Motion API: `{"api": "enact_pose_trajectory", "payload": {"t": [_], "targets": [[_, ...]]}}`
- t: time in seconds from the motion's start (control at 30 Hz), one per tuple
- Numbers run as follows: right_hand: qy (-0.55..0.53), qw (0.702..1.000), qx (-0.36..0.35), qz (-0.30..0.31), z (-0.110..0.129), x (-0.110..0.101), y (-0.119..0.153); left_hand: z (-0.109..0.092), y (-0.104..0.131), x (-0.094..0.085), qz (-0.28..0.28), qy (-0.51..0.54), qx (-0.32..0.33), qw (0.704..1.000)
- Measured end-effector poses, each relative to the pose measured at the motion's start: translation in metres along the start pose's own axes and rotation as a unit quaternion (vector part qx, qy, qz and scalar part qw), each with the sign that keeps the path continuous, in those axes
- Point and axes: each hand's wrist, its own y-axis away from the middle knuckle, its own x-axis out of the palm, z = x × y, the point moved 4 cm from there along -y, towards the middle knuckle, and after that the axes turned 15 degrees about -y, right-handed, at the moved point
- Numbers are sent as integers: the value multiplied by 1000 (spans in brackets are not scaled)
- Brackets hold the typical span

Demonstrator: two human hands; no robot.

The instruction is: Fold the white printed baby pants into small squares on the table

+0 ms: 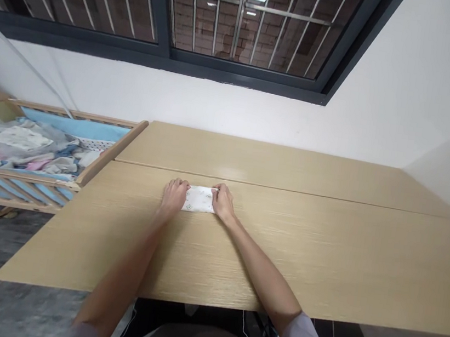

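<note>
A small folded white cloth with a faint printed pattern lies flat on the wooden table. At its left end my left hand is closed over the edge, fingers curled. My right hand pinches the opposite end, thumb and fingers together near the far corner. Both hands rest at the tabletop, with the middle of the cloth showing between them. The parts of the cloth under my fingers are hidden.
Left of the table stands a wooden crib with blue lining, holding a heap of clothes and plastic wrapping. A seam runs along the tabletop. Behind it are a white wall and a barred window.
</note>
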Motion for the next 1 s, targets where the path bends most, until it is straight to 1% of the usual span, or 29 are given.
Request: {"api": "enact_pose_trajectory", "payload": {"t": [0.07,0.13,0.17,0.23,0.27,0.33,0.37,0.43,0.53,0.77,0.87,1.0], "targets": [[21,1000,-15,-7,10,-6,3,-4,6,-7,-17,3,3,1000],[63,996,-60,-8,26,-12,9,-12,14,-16,-37,8,11,999],[86,992,-93,6,35,-13,13,-17,19,-19,-47,12,22,999],[121,978,-154,68,48,-10,23,-30,30,-20,-62,26,69,995],[134,970,-172,108,51,-7,27,-36,35,-17,-63,34,95,993],[159,954,-182,175,50,2,34,-43,43,-5,-51,46,127,990],[169,949,-179,195,47,5,36,-44,46,3,-39,47,130,990],[180,945,-169,214,39,10,37,-42,49,16,-16,37,121,992],[178,947,-165,210,30,8,35,-35,52,27,-6,17,120,993],[121,965,-136,188,10,-7,39,-22,56,29,6,20,105,994],[103,969,-132,181,11,-10,40,-20,58,24,6,25,108,994],[98,967,-169,166,25,-24,42,-16,64,4,-34,22,147,988]]}}
